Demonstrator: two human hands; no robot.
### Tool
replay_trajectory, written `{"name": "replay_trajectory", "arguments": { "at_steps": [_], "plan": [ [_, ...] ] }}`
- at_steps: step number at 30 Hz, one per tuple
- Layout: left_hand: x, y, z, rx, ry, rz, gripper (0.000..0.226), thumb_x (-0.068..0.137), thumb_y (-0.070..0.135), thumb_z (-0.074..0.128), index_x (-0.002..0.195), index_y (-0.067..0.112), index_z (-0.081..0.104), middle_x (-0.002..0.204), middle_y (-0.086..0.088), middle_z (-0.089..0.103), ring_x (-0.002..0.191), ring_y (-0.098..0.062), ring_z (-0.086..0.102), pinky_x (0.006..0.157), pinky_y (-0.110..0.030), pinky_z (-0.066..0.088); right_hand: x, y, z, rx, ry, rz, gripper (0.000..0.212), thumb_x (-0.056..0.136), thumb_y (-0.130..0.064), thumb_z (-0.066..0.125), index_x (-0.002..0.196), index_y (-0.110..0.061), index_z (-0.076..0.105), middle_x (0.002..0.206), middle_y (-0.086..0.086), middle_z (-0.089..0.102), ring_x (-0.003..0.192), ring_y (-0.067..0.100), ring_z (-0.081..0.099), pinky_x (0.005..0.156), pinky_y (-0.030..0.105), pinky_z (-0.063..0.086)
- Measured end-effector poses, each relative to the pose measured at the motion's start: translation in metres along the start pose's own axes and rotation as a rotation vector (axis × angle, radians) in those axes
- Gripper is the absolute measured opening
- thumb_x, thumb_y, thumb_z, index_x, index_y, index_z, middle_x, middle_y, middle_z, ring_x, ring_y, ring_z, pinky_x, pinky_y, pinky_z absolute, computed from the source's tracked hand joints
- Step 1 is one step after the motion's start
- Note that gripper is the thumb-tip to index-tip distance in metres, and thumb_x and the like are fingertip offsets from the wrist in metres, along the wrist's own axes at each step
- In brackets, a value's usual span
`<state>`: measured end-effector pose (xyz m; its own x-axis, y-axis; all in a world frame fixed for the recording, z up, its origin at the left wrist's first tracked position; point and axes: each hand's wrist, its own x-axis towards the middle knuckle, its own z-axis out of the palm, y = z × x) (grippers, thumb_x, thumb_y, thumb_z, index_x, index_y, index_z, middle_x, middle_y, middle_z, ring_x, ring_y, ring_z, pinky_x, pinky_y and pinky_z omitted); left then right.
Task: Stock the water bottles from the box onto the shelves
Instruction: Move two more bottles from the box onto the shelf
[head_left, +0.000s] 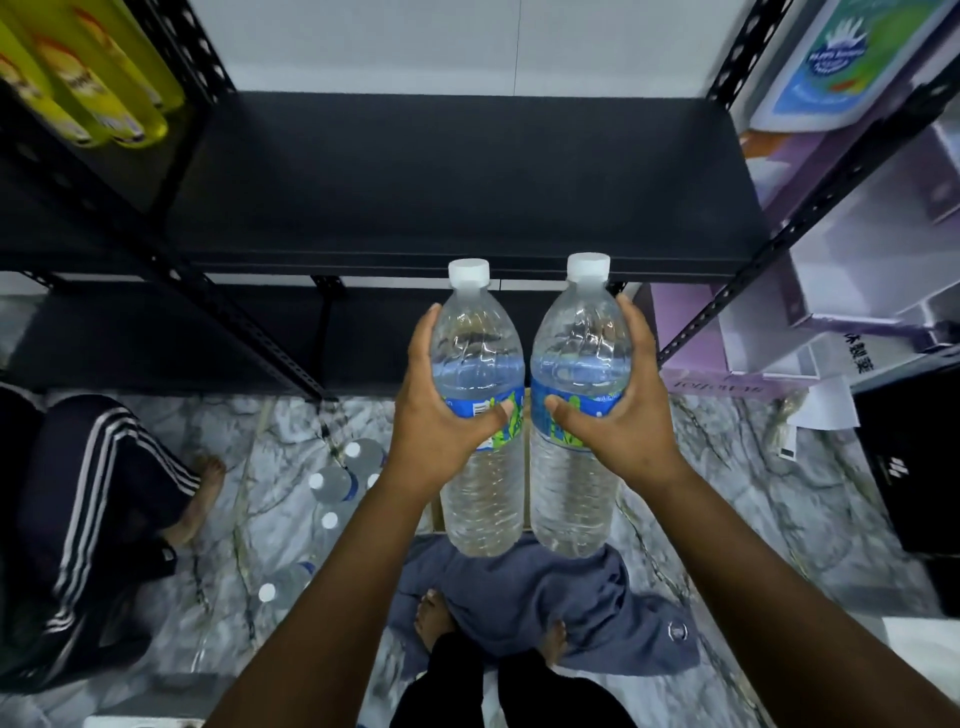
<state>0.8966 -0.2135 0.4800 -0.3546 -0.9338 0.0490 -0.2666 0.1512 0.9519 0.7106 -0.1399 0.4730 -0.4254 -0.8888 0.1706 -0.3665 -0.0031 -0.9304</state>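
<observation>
1. At your feet lay a grey cloth (524, 597) on the marble floor; the box itself could not be made out clearly behind the bottles.
2. Your left hand (441, 410) was wrapped around the label band of the left water bottle (480, 405), thumb across the front.
3. Your right hand (618, 410) gripped the right water bottle (576, 405) likewise. Both bottles stood upright, side by side and nearly touching, caps up, held in the air short of the shelf edge.
4. Several more water bottles (332, 483) stood on the floor to your left, near a second person's striped trouser leg (104, 467).
5. Beyond, the black shelf (415, 182) showed bare board across its middle, with yellow bottles (93, 78) on the neighbouring shelf to the left.
6. Recommendation: in my judgement, lift both bases clear of the front lip, set them down well back, keep them upright, and release only once each stands firm.
</observation>
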Motion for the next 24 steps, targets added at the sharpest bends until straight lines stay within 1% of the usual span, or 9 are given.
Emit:
{"name": "replay_trajectory", "arguments": {
  "at_steps": [3,5,8,12,14,17,20,22,24],
  "plan": [
    [-0.009,0.016,-0.004,0.024,-0.011,-0.001,0.111,0.065,0.013,0.086,0.137,0.06,0.016,0.138,0.035,0.037,0.126,-0.004,0.049,0.102,-0.031,0.047,-0.008,-0.014,-0.011,-0.009,0.0,0.0,0.101,0.07,-0.024,0.082,0.151,-0.022,0.022,0.152,-0.015,0.032,0.139,0.01,0.037,0.11,0.047,0.04],
    [-0.015,0.026,-0.007,0.031,-0.016,-0.009,0.111,0.066,0.011,0.086,0.137,0.06,0.016,0.136,0.037,0.039,0.125,-0.003,0.05,0.101,-0.029,0.047,-0.012,-0.021,-0.019,-0.017,0.0,0.007,0.102,0.07,-0.024,0.082,0.152,-0.024,0.022,0.153,-0.013,0.032,0.14,0.011,0.037,0.11,0.048,0.04],
    [-0.022,0.041,-0.009,0.035,-0.02,-0.016,0.11,0.067,0.009,0.086,0.137,0.059,0.017,0.138,0.026,0.043,0.125,-0.006,0.052,0.102,-0.035,0.049,-0.019,-0.033,-0.029,-0.008,-0.005,0.026,0.102,0.069,-0.023,0.083,0.151,-0.029,0.022,0.153,-0.008,0.034,0.139,0.014,0.038,0.108,0.05,0.041],
    [-0.029,0.062,-0.011,0.019,-0.018,-0.011,0.108,0.064,0.017,0.085,0.14,0.057,0.02,0.14,0.015,0.047,0.124,-0.011,0.054,0.1,-0.041,0.05,-0.028,-0.048,-0.04,0.004,-0.003,0.04,0.103,0.068,-0.022,0.083,0.15,-0.033,0.022,0.152,-0.009,0.035,0.138,0.013,0.04,0.108,0.049,0.042],
    [-0.03,0.071,-0.012,0.016,-0.02,-0.009,0.108,0.064,0.016,0.085,0.14,0.056,0.022,0.139,0.013,0.049,0.123,-0.012,0.055,0.099,-0.043,0.051,-0.031,-0.055,-0.045,0.005,-0.004,0.038,0.103,0.068,-0.024,0.083,0.15,-0.034,0.022,0.152,-0.01,0.035,0.138,0.013,0.04,0.108,0.049,0.042],
    [-0.032,0.085,-0.012,0.017,-0.021,0.011,0.107,0.065,0.012,0.086,0.139,0.056,0.022,0.137,0.016,0.05,0.122,-0.011,0.055,0.099,-0.042,0.051,-0.034,-0.066,-0.053,0.021,0.001,0.029,0.103,0.067,-0.028,0.083,0.15,-0.035,0.022,0.151,-0.008,0.037,0.136,0.014,0.042,0.106,0.05,0.043],
    [-0.032,0.1,-0.013,0.009,-0.017,0.022,0.105,0.063,0.019,0.084,0.138,0.06,0.022,0.138,0.016,0.049,0.123,-0.011,0.055,0.099,-0.043,0.051,-0.035,-0.08,-0.062,0.035,0.011,0.015,0.103,0.065,-0.033,0.082,0.148,-0.041,0.022,0.148,-0.006,0.04,0.133,0.016,0.046,0.104,0.05,0.046],
    [-0.031,0.109,-0.015,0.009,-0.01,0.026,0.106,0.064,0.017,0.084,0.14,0.056,0.022,0.138,0.016,0.05,0.123,-0.009,0.054,0.1,-0.042,0.05,-0.033,-0.091,-0.067,0.033,0.022,-0.003,0.102,0.064,-0.034,0.082,0.146,-0.047,0.022,0.148,-0.01,0.039,0.134,0.015,0.045,0.105,0.049,0.044],
    [-0.029,0.12,-0.017,0.023,0.0,0.04,0.107,0.066,0.013,0.086,0.143,0.051,0.022,0.137,0.022,0.048,0.125,-0.004,0.051,0.104,-0.038,0.047,-0.03,-0.102,-0.072,0.009,0.033,-0.031,0.104,0.063,-0.03,0.083,0.145,-0.049,0.022,0.148,-0.016,0.038,0.136,0.011,0.042,0.108,0.048,0.042]
  ]
}}
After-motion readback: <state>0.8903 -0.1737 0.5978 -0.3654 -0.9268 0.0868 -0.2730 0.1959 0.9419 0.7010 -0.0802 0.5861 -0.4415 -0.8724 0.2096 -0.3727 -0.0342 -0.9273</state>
